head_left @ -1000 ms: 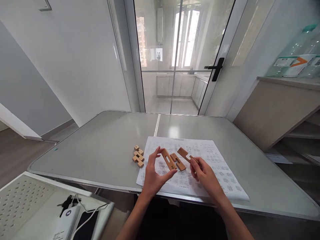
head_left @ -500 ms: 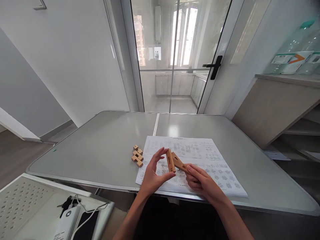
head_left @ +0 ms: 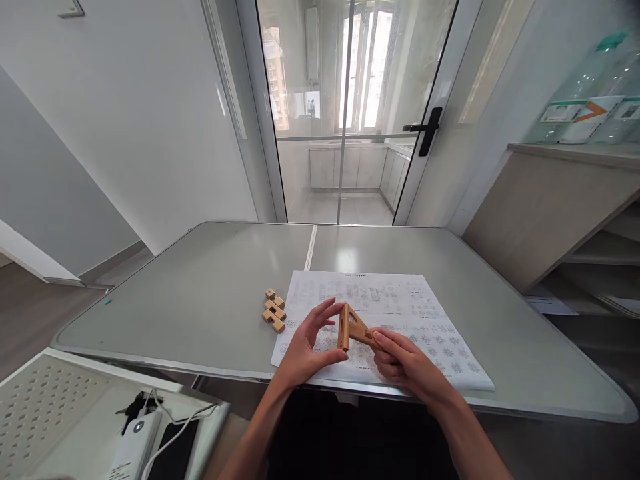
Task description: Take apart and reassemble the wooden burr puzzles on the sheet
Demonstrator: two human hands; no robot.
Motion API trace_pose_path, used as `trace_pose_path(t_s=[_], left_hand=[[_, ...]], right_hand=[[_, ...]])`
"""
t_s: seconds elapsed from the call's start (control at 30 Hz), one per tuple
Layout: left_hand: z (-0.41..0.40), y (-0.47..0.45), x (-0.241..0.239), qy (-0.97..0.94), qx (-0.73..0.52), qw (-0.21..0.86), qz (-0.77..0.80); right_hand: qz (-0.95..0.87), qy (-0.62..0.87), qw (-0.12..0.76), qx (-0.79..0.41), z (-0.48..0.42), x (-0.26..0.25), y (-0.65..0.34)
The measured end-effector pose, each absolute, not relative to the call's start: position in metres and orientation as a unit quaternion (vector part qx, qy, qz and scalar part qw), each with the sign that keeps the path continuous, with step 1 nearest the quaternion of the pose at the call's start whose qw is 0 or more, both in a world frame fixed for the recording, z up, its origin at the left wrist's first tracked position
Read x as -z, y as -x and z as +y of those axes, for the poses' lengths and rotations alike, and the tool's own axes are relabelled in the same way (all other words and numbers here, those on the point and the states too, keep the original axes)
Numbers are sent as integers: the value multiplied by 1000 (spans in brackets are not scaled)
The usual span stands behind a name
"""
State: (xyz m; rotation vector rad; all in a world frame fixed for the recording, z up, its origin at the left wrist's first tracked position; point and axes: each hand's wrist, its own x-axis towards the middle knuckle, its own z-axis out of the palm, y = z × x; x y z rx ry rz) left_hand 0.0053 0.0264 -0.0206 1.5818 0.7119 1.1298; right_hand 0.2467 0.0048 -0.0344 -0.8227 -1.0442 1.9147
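Observation:
Between the thumb and fingertips of my left hand [head_left: 311,343] an upright slotted wooden puzzle piece [head_left: 343,327] is gripped at its two ends. My right hand [head_left: 403,360] pinches the near end of other wooden puzzle pieces [head_left: 361,331], which slant up to the left and meet the upright piece. Exactly how they join is partly hidden. Both hands are above a printed instruction sheet [head_left: 400,303] covered in small diagrams. Left of the sheet, several notched wooden puzzle pieces [head_left: 274,310] lie close together on the grey table [head_left: 215,287].
At the lower left stands a white cart [head_left: 55,427] bearing a power bank [head_left: 135,443], a cable, keys and a dark phone [head_left: 176,447]. Plastic bottles [head_left: 575,100] stand on a shelf unit [head_left: 560,207] at the right. A glass door [head_left: 340,120] is behind the table.
The slotted piece in my left hand has turned more upright and now sits closer against the pieces in my right hand. My right hand has hardly moved.

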Motion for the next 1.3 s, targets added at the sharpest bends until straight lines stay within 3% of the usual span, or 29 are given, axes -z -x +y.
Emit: trace_pose_path(t_s=[0.27,1.1,1.3], left_hand=[[18,-14,14,-703,-406,480,332],[14,-14,8,-714,-411,460,330],[17,-15,8,-702,-413,475,334]], right_hand=[[-480,342,363,-722,5,31,-235],[-446,344,382,-733,0,34,-238],[-505,391,445,-628,-7,35,-227]])
